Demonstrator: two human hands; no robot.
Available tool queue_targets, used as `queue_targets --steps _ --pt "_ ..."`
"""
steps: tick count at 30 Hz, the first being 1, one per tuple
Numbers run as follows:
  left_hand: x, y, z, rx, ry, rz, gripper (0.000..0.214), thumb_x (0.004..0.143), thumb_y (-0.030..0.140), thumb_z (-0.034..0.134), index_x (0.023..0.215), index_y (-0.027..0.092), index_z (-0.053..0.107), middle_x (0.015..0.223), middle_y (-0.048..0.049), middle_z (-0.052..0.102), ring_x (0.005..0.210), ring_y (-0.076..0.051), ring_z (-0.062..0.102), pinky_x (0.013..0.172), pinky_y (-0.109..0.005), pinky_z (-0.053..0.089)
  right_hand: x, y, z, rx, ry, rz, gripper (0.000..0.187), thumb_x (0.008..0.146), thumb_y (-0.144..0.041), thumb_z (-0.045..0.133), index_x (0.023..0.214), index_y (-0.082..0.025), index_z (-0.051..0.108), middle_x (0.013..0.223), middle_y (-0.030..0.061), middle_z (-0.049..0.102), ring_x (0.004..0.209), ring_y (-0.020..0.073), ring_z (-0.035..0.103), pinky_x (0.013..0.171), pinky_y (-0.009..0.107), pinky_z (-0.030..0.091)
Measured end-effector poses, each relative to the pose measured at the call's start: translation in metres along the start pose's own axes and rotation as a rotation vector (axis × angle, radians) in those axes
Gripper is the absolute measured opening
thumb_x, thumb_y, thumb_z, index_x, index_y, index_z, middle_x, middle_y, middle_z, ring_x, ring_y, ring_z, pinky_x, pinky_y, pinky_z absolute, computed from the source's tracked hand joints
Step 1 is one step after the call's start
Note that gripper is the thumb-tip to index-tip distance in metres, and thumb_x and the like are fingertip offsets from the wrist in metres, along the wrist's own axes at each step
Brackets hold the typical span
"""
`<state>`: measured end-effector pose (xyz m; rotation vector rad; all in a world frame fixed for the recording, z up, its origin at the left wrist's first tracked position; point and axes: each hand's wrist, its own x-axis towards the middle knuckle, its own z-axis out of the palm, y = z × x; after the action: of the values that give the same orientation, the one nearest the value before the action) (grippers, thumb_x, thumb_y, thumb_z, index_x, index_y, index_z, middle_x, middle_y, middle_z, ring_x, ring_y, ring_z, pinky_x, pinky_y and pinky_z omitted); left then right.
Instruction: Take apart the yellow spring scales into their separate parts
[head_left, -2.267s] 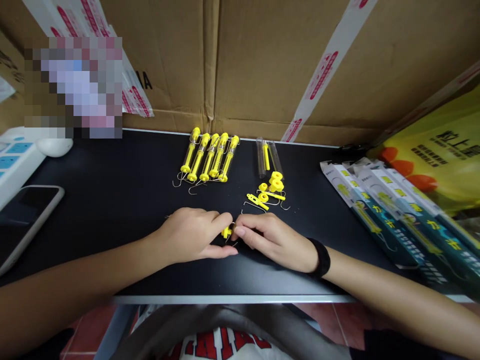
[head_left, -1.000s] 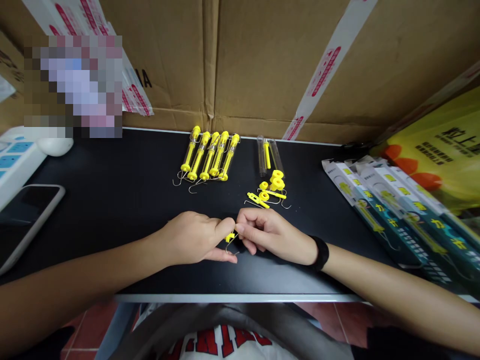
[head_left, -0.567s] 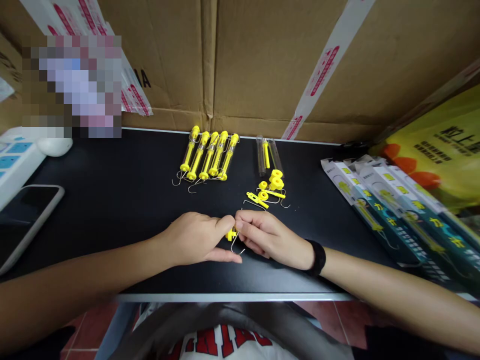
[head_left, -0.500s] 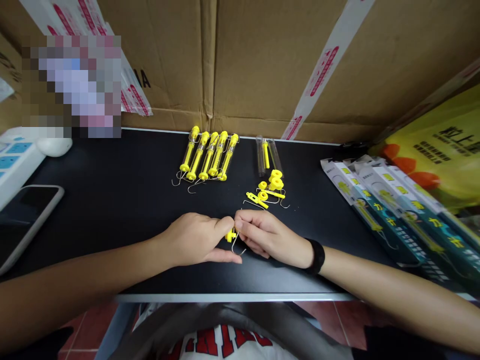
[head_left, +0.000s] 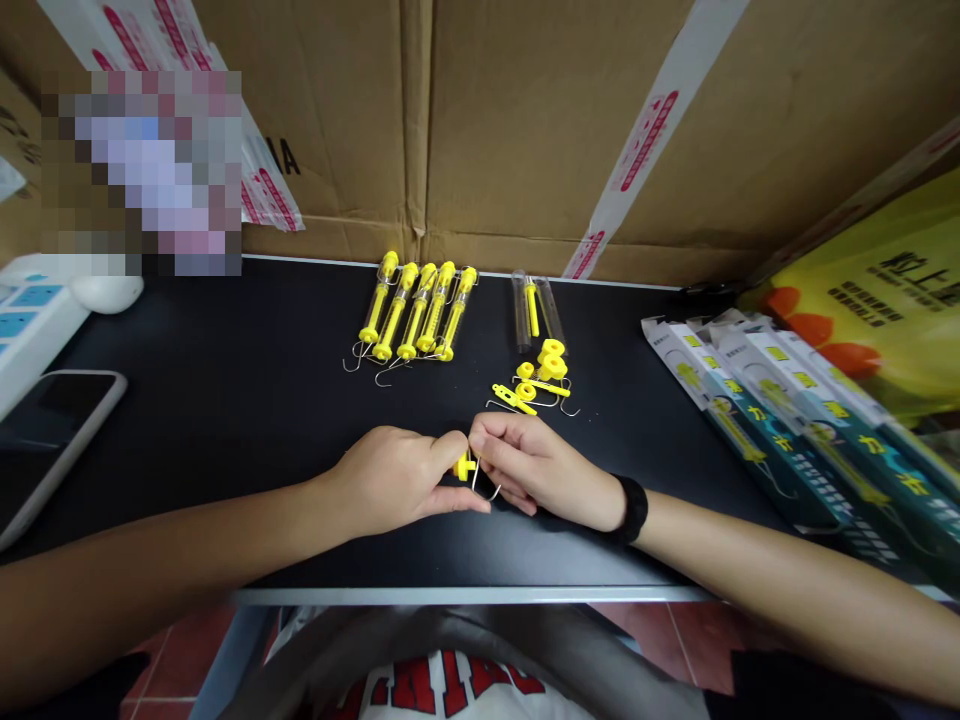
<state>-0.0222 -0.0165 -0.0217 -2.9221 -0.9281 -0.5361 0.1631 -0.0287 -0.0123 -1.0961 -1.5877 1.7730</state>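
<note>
The small yellow piece [head_left: 463,466] and its wire hook [head_left: 489,487] are held between both hands. They sit on the person's side of the row of yellow tubes [head_left: 416,315], low over the bench [head_left: 225,400]. The left hand [head_left: 401,480] has thumb and forefinger closed tight on the yellow piece. The right hand [head_left: 540,465] has its fingers drawn narrow onto the wire right beside it, so the two sets of fingertips nearly touch.

The main risk, as I judge it, is the grip: the piece is tiny and held by fingertips alone. A slip could send it skittering across the dark bench, or off the bench edge farthest from the row. The hook's free end curls out below the right fingers, where a twist could bend the thin wire or catch skin. The loose yellow parts [head_left: 541,380], to the right of the row and toward the person, lie close behind the right knuckles — a careless shift could scatter them.

The piece is bright yellow plastic, short, with what looks like a small flange. The wire is thin and silvery, bent into an open hook — the fingers hide the rest.
</note>
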Motion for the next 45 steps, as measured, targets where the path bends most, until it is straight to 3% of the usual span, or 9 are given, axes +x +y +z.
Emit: queue_targets --steps 7,10,13,17,22,30,35,40,45 --pt "-0.007 0.018 -0.003 -0.112 -0.034 0.114 0.049 0.093 0.054 0.023 0.071 0.018 0.049 0.050 0.0028 0.056 0.045 -0.012 0.056 0.045 -0.024 0.032 0.009 0.002 -0.007 0.065 0.169 -0.076 0.024 0.088 -0.032 0.043 0.067 -0.020 0.038 0.044 -0.0117 0.035 0.027 0.0025 0.031 0.027 0.013 0.023" --pt "-0.007 0.015 -0.005 -0.105 -0.041 0.106 0.048 0.093 0.053 0.025 0.071 0.018 0.049 0.053 0.0020 0.057 0.048 -0.012 0.056 0.046 -0.023 0.033 0.010 -0.003 -0.013 -0.008 0.137 -0.072 0.027 0.090 -0.037 0.041 0.069 -0.021 0.037 0.045 -0.0110 0.035 0.029 0.0040 0.032 0.029 0.015 0.024" --pt "-0.004 0.002 -0.008 -0.054 -0.010 0.008 0.046 0.092 0.054 0.028 0.072 0.018 0.049 0.056 0.0022 0.057 0.050 -0.012 0.057 0.048 -0.023 0.033 0.002 -0.015 -0.024 -0.333 0.210 -0.177 0.028 0.092 -0.037 0.037 0.070 -0.020 0.038 0.049 -0.0086 0.037 0.037 0.0052 0.034 0.037 0.017 0.027" --pt "-0.002 -0.011 -0.010 0.000 0.012 -0.028 0.044 0.089 0.056 0.033 0.075 0.018 0.050 0.057 0.0033 0.055 0.051 -0.012 0.056 0.049 -0.022 0.033 -0.005 -0.033 -0.049 -0.936 0.581 -0.438 0.022 0.089 -0.029 0.046 0.069 -0.018 0.045 0.056 -0.0050 0.038 0.049 0.0074 0.034 0.050 0.022 0.028" --pt "-0.003 -0.012 -0.010 0.012 -0.003 -0.038 0.041 0.089 0.055 0.036 0.077 0.018 0.049 0.057 0.0039 0.054 0.051 -0.012 0.055 0.050 -0.022 0.033 0.000 -0.035 -0.065 -0.991 0.498 -0.356 0.023 0.089 -0.029 0.043 0.069 -0.018 0.047 0.058 -0.0039 0.041 0.053 0.0088 0.037 0.052 0.023 0.029" --pt "-0.001 -0.011 -0.013 -0.027 -0.093 -0.068 0.031 0.088 0.048 0.040 0.081 0.019 0.048 0.061 0.0037 0.055 0.056 -0.012 0.055 0.053 -0.023 0.034 0.005 -0.025 -0.056 -1.078 0.249 -0.176 0.022 0.089 -0.030 0.043 0.075 -0.017 0.052 0.057 -0.0034 0.049 0.051 0.0089 0.042 0.052 0.022 0.028" --pt "0.000 -0.012 -0.014 -0.102 -0.131 -0.076 0.014 0.082 0.032 0.043 0.082 0.019 0.048 0.065 0.0029 0.055 0.061 -0.014 0.055 0.056 -0.025 0.037 0.007 -0.026 -0.056 -1.127 0.286 -0.143 0.019 0.087 -0.030 0.045 0.075 -0.018 0.054 0.056 -0.0027 0.051 0.050 0.0094 0.044 0.051 0.022 0.027" --pt "0.001 -0.013 -0.015 -0.135 -0.142 -0.090 0.012 0.080 0.028 0.042 0.084 0.018 0.048 0.068 0.0018 0.055 0.063 -0.015 0.055 0.058 -0.026 0.040 0.008 -0.023 -0.057 -1.309 0.464 -0.115 0.017 0.085 -0.033 0.048 0.079 -0.019 0.054 0.058 -0.0017 0.055 0.050 0.0108 0.048 0.050 0.022 0.027" --pt "0.000 -0.012 -0.015 -0.130 -0.169 -0.097 0.013 0.079 0.026 0.041 0.086 0.018 0.049 0.070 0.0012 0.056 0.065 -0.015 0.056 0.060 -0.026 0.040 0.000 -0.020 -0.046 -1.344 0.454 -0.386 0.013 0.087 -0.024 0.044 0.092 -0.019 0.055 0.068 -0.0003 0.061 0.055 0.0111 0.054 0.055 0.022 0.035"
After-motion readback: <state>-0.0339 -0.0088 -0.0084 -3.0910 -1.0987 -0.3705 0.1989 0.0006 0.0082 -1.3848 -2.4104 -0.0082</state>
